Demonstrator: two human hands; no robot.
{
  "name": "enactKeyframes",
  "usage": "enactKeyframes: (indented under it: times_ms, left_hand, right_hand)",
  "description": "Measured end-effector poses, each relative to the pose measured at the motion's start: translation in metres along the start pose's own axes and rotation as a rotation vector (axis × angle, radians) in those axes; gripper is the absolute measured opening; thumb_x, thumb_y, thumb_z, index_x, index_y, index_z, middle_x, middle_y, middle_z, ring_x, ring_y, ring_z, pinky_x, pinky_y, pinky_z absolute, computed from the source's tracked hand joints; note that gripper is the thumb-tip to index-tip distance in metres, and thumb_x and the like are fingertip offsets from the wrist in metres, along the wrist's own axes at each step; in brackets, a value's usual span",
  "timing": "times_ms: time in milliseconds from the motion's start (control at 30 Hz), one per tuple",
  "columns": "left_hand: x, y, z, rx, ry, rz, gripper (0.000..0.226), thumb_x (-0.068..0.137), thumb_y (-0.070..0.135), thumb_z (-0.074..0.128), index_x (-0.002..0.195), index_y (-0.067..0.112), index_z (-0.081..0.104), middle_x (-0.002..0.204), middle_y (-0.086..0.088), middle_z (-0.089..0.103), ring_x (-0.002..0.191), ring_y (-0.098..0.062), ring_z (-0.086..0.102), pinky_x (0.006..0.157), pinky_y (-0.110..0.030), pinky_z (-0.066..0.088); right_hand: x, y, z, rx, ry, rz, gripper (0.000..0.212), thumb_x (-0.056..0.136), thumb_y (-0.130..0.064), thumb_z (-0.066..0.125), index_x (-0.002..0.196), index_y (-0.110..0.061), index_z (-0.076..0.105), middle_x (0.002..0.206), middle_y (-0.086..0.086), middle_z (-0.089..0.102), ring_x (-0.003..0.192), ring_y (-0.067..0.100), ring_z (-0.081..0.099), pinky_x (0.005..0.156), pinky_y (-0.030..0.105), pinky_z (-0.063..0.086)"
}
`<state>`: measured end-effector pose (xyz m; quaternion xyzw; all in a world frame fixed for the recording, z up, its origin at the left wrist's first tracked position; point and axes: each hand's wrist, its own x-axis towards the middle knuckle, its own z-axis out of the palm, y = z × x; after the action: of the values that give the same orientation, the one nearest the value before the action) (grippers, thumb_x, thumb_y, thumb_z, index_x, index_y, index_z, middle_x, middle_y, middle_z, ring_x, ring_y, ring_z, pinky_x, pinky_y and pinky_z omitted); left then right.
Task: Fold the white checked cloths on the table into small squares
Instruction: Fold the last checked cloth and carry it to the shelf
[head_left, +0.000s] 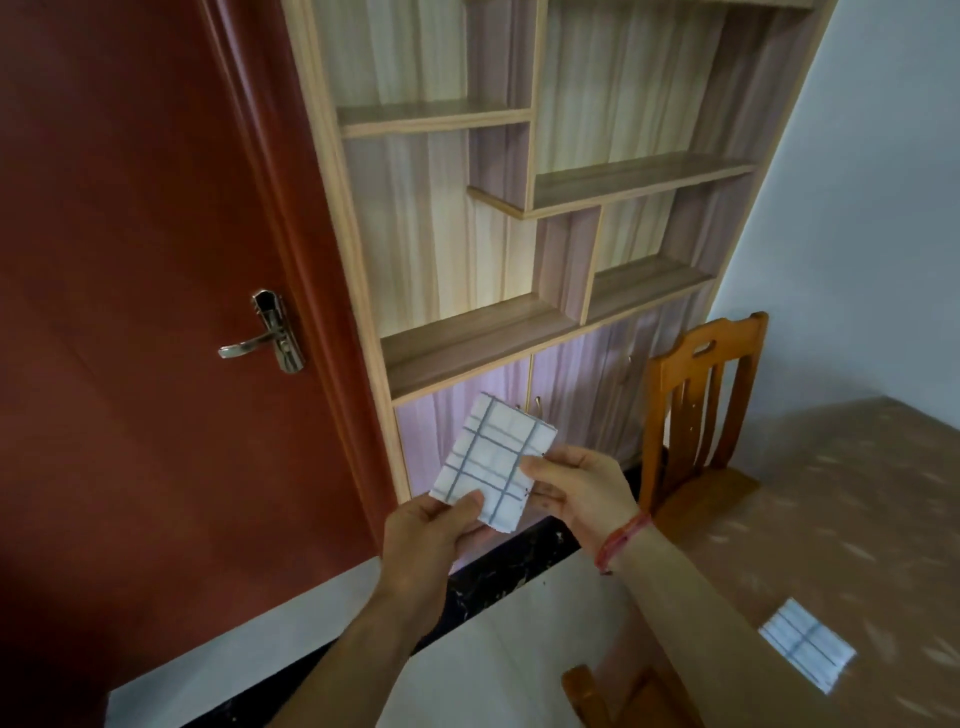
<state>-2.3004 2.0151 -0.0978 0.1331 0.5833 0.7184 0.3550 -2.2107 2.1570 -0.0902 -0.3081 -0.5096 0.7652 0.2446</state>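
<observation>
A white checked cloth (493, 457), folded into a small rectangle, is held up in the air in front of the cabinet. My left hand (431, 535) pinches its lower left edge between thumb and fingers. My right hand (576, 488) grips its right edge; a red string bracelet circles that wrist. A second white checked cloth (808, 652), folded small, lies flat on the table (857, 519) at the lower right, partly beside my right forearm.
A wooden chair (701, 410) stands at the table's far end; another chair's back (587, 691) shows at the bottom. A wooden shelf unit (519, 260) with cabinet doors fills the wall ahead. A red door (156, 312) with a metal handle is on the left.
</observation>
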Motion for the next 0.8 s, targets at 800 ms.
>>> enactKeyframes:
  times_ms: [800]
  left_hand:
    - [0.281, 0.038, 0.107, 0.442, -0.788, -0.067, 0.023, 0.094, 0.002, 0.056, 0.107, 0.015, 0.071, 0.099, 0.001, 0.076, 0.093, -0.013, 0.071, 0.073, -0.023, 0.056]
  right_hand:
    - [0.135, -0.072, -0.080, -0.171, 0.602, -0.080, 0.008, 0.083, -0.001, 0.069, 0.091, -0.001, 0.072, 0.084, 0.013, 0.074, 0.076, 0.023, 0.073, 0.061, 0.028, 0.058]
